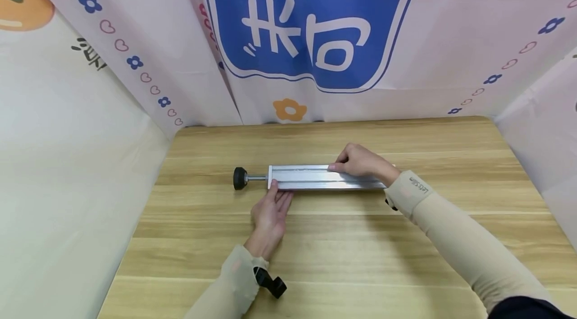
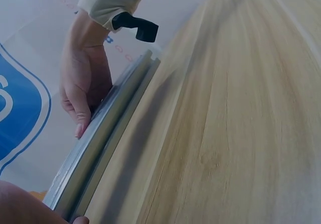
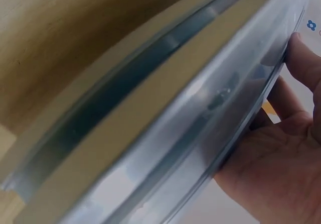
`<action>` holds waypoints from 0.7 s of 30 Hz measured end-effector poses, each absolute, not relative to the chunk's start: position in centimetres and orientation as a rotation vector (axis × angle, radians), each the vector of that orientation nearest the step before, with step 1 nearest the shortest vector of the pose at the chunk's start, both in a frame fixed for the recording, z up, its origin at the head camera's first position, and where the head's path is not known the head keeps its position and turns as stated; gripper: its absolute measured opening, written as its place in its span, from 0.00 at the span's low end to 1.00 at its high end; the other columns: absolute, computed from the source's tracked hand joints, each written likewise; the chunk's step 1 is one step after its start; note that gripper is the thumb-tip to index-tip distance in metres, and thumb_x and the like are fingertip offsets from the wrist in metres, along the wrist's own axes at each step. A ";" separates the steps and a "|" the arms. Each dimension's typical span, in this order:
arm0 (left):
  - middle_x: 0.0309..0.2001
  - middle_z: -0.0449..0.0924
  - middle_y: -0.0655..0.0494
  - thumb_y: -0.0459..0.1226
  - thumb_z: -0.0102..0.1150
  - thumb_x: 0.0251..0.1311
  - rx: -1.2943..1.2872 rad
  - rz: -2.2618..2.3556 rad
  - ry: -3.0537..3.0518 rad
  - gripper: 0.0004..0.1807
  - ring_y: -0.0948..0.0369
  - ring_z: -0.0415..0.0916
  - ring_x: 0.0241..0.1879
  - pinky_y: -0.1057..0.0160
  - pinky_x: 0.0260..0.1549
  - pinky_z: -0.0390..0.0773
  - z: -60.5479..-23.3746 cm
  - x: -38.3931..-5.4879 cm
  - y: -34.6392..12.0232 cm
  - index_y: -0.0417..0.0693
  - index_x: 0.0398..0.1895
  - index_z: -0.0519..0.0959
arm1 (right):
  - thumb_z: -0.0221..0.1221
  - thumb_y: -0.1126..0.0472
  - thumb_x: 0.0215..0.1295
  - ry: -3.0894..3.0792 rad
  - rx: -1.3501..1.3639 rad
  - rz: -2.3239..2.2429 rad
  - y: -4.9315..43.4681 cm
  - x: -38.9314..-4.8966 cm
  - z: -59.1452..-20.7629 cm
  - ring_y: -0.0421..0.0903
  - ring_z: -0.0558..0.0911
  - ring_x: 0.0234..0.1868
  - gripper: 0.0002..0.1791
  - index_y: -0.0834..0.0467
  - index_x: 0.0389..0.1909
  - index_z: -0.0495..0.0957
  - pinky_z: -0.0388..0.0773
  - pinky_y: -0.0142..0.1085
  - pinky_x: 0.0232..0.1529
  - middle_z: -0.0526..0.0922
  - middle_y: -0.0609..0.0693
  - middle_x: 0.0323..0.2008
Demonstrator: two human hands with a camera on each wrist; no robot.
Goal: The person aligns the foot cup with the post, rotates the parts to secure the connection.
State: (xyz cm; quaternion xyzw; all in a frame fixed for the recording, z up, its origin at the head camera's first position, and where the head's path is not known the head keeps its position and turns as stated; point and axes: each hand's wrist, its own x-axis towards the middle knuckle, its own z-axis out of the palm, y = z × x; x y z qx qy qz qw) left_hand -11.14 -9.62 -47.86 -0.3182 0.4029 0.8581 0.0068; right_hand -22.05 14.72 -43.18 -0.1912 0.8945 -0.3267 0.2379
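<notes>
A silver aluminium profile bar (image 1: 302,177) lies crosswise before me in the head view. From its left end a threaded rod (image 1: 257,178) sticks out, tipped with a round black foot (image 1: 240,179). My left hand (image 1: 269,216) holds the near edge by the left end, thumb on top and fingers under it. On the far edge, right of the middle, my right hand (image 1: 360,160) grips the bar with the thumb on its upper face. A long groove (image 2: 108,151) runs along the bar's side in the left wrist view. The bar's right end is partly hidden by the right wrist.
The bar is over a wood-grain table (image 1: 342,249). Behind it hangs a white printed cloth (image 1: 433,58) with a blue sign, and pale cloth (image 1: 76,169) flanks the left side. Black wrist mounts (image 1: 270,283) sit on the sleeves.
</notes>
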 end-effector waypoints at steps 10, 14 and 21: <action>0.69 0.73 0.26 0.37 0.60 0.75 -1.053 2.612 1.301 0.30 0.38 0.74 0.71 0.47 0.70 0.78 -48.5 -11.3 -9.7 0.30 0.73 0.67 | 0.65 0.52 0.74 2.442 -0.530 -0.912 14.8 -22.3 -44.2 0.42 0.79 0.40 0.14 0.58 0.43 0.92 0.74 0.33 0.40 0.92 0.55 0.47; 0.69 0.72 0.26 0.36 0.61 0.74 -1.043 2.626 1.287 0.31 0.38 0.73 0.71 0.47 0.70 0.78 -48.7 -11.4 -9.7 0.28 0.73 0.66 | 0.64 0.51 0.74 2.446 -0.532 -0.902 14.9 -22.4 -44.5 0.42 0.79 0.40 0.14 0.57 0.44 0.92 0.74 0.33 0.40 0.92 0.55 0.48; 0.68 0.73 0.25 0.33 0.61 0.73 -1.054 2.633 1.298 0.30 0.37 0.75 0.70 0.48 0.68 0.80 -49.1 -11.4 -9.7 0.26 0.72 0.66 | 0.64 0.52 0.74 2.440 -0.541 -0.897 14.9 -22.5 -44.9 0.42 0.78 0.37 0.15 0.60 0.44 0.92 0.74 0.32 0.38 0.92 0.56 0.46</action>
